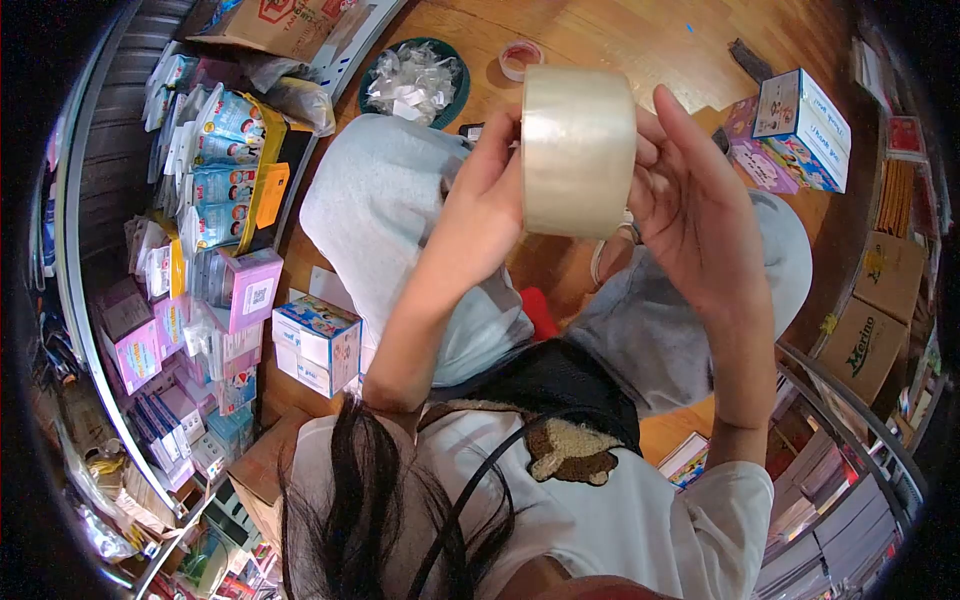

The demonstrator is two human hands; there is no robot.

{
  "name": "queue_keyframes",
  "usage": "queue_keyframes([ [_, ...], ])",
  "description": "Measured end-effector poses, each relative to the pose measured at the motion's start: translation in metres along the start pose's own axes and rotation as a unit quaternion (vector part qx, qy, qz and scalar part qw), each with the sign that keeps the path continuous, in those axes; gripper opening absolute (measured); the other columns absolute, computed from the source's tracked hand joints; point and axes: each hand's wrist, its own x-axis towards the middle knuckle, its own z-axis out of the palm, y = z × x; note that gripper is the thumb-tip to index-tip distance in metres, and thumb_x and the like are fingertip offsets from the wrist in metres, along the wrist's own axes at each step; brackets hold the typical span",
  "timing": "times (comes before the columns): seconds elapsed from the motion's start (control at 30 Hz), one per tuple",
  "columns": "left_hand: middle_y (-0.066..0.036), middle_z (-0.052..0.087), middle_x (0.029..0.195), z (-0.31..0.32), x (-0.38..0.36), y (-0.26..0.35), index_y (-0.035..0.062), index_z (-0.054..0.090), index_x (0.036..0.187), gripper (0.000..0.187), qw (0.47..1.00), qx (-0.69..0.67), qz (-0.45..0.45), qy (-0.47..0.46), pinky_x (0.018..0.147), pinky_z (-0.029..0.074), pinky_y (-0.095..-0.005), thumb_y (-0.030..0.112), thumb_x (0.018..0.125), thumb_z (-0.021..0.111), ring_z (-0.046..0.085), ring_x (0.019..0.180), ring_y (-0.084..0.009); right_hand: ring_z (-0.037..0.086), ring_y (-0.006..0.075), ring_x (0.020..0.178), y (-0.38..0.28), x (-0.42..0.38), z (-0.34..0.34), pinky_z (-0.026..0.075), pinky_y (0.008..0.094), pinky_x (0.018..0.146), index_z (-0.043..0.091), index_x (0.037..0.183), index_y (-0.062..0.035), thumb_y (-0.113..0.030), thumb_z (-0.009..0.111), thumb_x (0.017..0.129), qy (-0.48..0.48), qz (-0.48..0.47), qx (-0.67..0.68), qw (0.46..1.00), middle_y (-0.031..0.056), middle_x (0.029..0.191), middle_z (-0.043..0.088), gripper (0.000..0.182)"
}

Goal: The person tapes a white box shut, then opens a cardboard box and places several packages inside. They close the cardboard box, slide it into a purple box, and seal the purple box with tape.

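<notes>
A wide roll of clear packing tape is held up in front of my lap, its smooth outer face towards me. My left hand grips it from the left side, with some of the fingers hidden behind the roll. On the other side, the curled fingers of my right hand meet the roll's right edge, while one finger points upward, away from it. Both hands are over the gap between my knees.
A green basket of crumpled clear scraps stands on the wooden floor, near a smaller tape roll. Printed boxes stand right, another boxed stack left. Shelves of packaged goods line the left; cartons sit right.
</notes>
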Motion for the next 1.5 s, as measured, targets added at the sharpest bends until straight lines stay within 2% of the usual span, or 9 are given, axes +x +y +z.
queue_keyframes([
  [0.1, -0.007, 0.055, 0.105, -0.003, 0.002, -0.003, 0.0020, 0.044, 0.120, 0.034, 0.998, 0.011, -0.059, 0.027, 0.081, 0.042, -0.0231, 0.023, 0.093, 0.044, 0.052, 0.095, -0.0103, 0.057, 0.0133, 0.098, 0.014, -0.003, 0.009, 0.047, 0.0250, 0.076, 0.046, 0.121, 0.0001, -0.020, 0.053, 0.090, 0.003, -0.069, -0.221, 0.973, 0.0082, 0.109, 0.058, 0.038],
  [0.23, -0.009, 0.055, 0.108, -0.004, 0.002, -0.010, 0.0024, 0.040, 0.126, 0.040, 0.996, 0.023, 0.090, 0.021, 0.081, 0.044, -0.0251, 0.014, 0.088, 0.050, 0.051, 0.101, -0.0125, 0.053, 0.0070, 0.095, 0.012, -0.010, 0.022, 0.046, 0.0174, 0.057, 0.034, 0.132, 0.0007, -0.012, 0.058, 0.085, -0.003, -0.042, -0.487, 0.872, 0.0071, 0.115, 0.055, 0.054],
  [0.4, -0.012, 0.057, 0.112, -0.024, 0.016, 0.011, 0.0049, 0.052, 0.121, 0.048, 0.896, 0.232, 0.346, 0.153, 0.085, 0.045, -0.0280, 0.001, 0.074, 0.062, 0.055, 0.103, -0.0189, 0.054, 0.0076, 0.085, 0.010, -0.011, 0.022, 0.046, 0.0183, 0.053, 0.035, 0.132, 0.0016, -0.010, 0.058, 0.085, 0.014, -0.042, -0.469, 0.882, 0.0058, 0.110, 0.056, 0.053],
  [0.53, -0.020, 0.062, 0.106, -0.019, -0.002, 0.056, -0.0014, 0.066, 0.099, 0.031, 0.774, 0.437, 0.456, 0.039, 0.085, 0.047, -0.0318, 0.005, 0.069, 0.065, 0.061, 0.097, -0.0267, 0.055, 0.0078, 0.080, 0.012, -0.013, 0.018, 0.046, 0.0191, 0.052, 0.034, 0.132, 0.0031, -0.009, 0.058, 0.085, 0.004, -0.081, -0.505, 0.859, 0.0074, 0.107, 0.057, 0.054],
  [0.8, -0.016, 0.063, 0.106, -0.008, -0.004, 0.063, 0.0023, 0.064, 0.107, 0.044, 0.712, 0.549, 0.437, -0.019, 0.077, 0.052, -0.0311, 0.003, 0.063, 0.071, 0.064, 0.092, -0.0261, 0.057, 0.0082, 0.068, 0.007, -0.016, 0.017, 0.045, 0.0202, 0.051, 0.039, 0.127, 0.0065, -0.010, 0.059, 0.084, 0.015, -0.094, -0.570, 0.816, 0.0080, 0.088, 0.063, 0.050],
  [1.0, -0.015, 0.065, 0.101, -0.004, -0.004, 0.056, 0.0035, 0.063, 0.109, 0.045, 0.692, 0.570, 0.443, -0.025, 0.069, 0.054, -0.0282, 0.001, 0.064, 0.072, 0.067, 0.084, -0.0229, 0.056, 0.0127, 0.054, 0.005, -0.016, 0.013, 0.041, 0.0254, 0.049, 0.048, 0.116, 0.0072, -0.007, 0.060, 0.079, 0.015, -0.173, -0.692, 0.701, 0.0121, 0.069, 0.061, 0.041],
  [1.1, -0.015, 0.065, 0.101, -0.002, -0.003, 0.053, 0.0039, 0.063, 0.109, 0.045, 0.685, 0.574, 0.449, -0.021, 0.067, 0.055, -0.0278, 0.001, 0.064, 0.073, 0.067, 0.082, -0.0220, 0.055, 0.0399, 0.059, 0.006, -0.015, 0.012, 0.041, 0.0437, 0.052, 0.050, 0.098, 0.0016, -0.008, 0.058, 0.075, 0.028, -0.188, -0.692, 0.696, 0.0197, 0.062, 0.054, 0.027],
  [1.2, -0.014, 0.065, 0.100, 0.000, -0.001, 0.051, 0.0037, 0.063, 0.108, 0.044, 0.678, 0.574, 0.458, -0.018, 0.067, 0.055, -0.0277, 0.001, 0.065, 0.073, 0.067, 0.081, -0.0215, 0.055, 0.0181, 0.051, 0.004, -0.017, 0.011, 0.040, 0.0284, 0.052, 0.050, 0.113, 0.0068, -0.008, 0.061, 0.077, 0.033, -0.174, -0.700, 0.692, 0.0139, 0.066, 0.058, 0.040],
  [1.5, -0.014, 0.066, 0.098, 0.002, 0.000, 0.049, 0.0028, 0.065, 0.105, 0.040, 0.681, 0.574, 0.454, -0.023, 0.067, 0.054, -0.0275, 0.001, 0.066, 0.072, 0.067, 0.083, -0.0214, 0.055, 0.0229, 0.057, 0.004, -0.019, 0.011, 0.040, 0.0292, 0.055, 0.051, 0.111, 0.0057, -0.007, 0.062, 0.075, 0.039, -0.204, -0.726, 0.656, 0.0148, 0.068, 0.058, 0.040],
])
